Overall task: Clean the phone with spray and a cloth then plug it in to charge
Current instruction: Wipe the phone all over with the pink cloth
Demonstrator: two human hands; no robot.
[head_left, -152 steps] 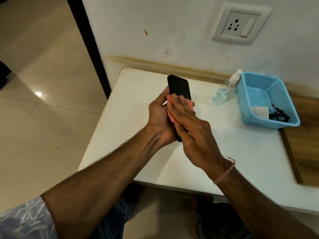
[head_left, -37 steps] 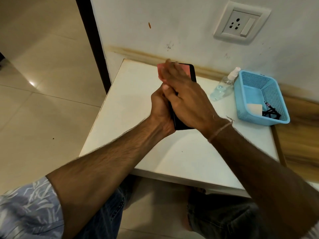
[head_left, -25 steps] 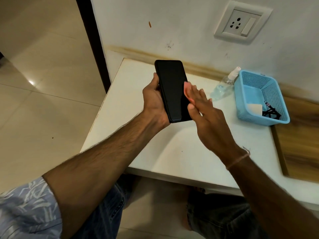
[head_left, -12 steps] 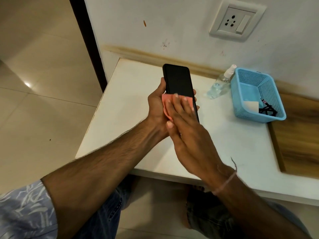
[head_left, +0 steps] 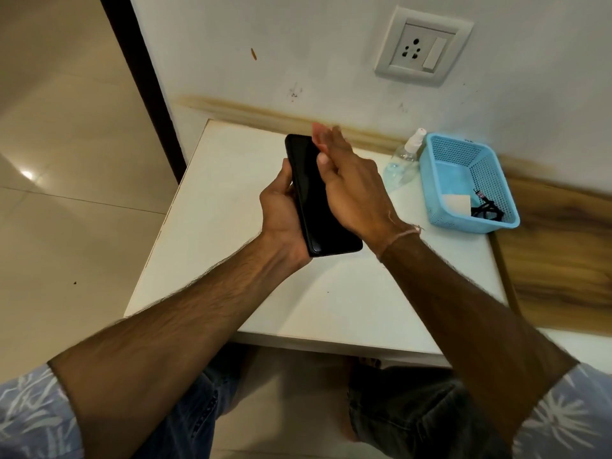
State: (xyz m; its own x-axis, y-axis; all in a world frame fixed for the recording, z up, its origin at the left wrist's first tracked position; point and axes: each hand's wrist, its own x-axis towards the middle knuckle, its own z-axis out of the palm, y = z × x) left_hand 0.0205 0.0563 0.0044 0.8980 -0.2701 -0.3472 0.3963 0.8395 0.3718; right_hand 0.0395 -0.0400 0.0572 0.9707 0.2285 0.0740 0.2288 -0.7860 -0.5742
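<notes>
Half a second on, the right hand (head_left: 354, 190), held flat, has slid up the phone (head_left: 311, 207) from its lower half toward 12 o'clock, with the cloth hidden beneath. The left hand (head_left: 281, 213) grips the phone above the table (head_left: 215, 193). Wiping seems unfinished, so charging waits.

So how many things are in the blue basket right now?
2: a white block against the blue basket's near wall, and a tangled black cable just right of it. Something small could be hidden behind that wall.
</notes>
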